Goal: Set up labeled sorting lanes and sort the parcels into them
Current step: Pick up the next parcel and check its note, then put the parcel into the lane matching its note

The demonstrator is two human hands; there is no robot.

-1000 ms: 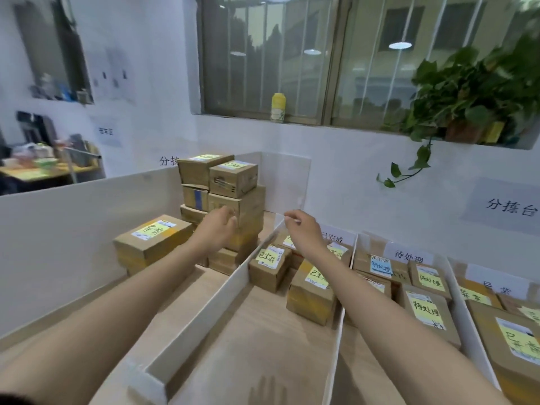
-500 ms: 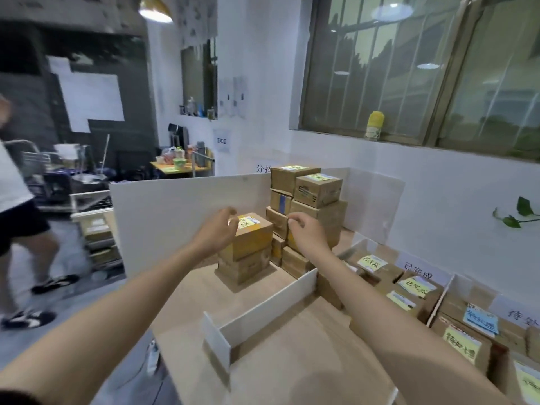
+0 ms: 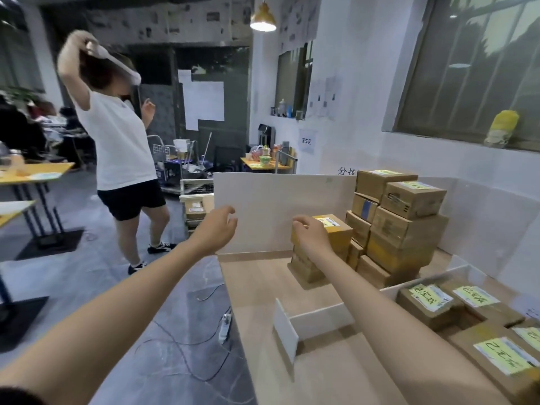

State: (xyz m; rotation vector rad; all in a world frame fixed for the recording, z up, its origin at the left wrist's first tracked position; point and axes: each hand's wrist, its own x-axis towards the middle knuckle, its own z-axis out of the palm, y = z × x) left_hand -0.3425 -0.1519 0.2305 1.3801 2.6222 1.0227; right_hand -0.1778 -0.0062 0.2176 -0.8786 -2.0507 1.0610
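A brown parcel with a yellow label tops a short pile on the wooden table. Right of it rises a taller stack of parcels. My right hand hangs in front of the labelled parcel's near left corner with fingers loosely curled; I cannot tell whether it touches. My left hand is in the air at the left end of the white back board, loosely curled and holding nothing. A low white lane divider crosses the table. Behind it, parcels with yellow-green handwritten labels lie in a lane.
A person in a white shirt stands on the floor to the left, arms raised. A wire cart with parcels is behind the table's left edge. A power strip with cables lies on the floor. Yellow tables stand far left.
The view has swung left, off the labelled lanes and onto the room. Both hands shifted left: the left hand left the labelled parcel, and the right hand went from the tall stack to that parcel's corner.
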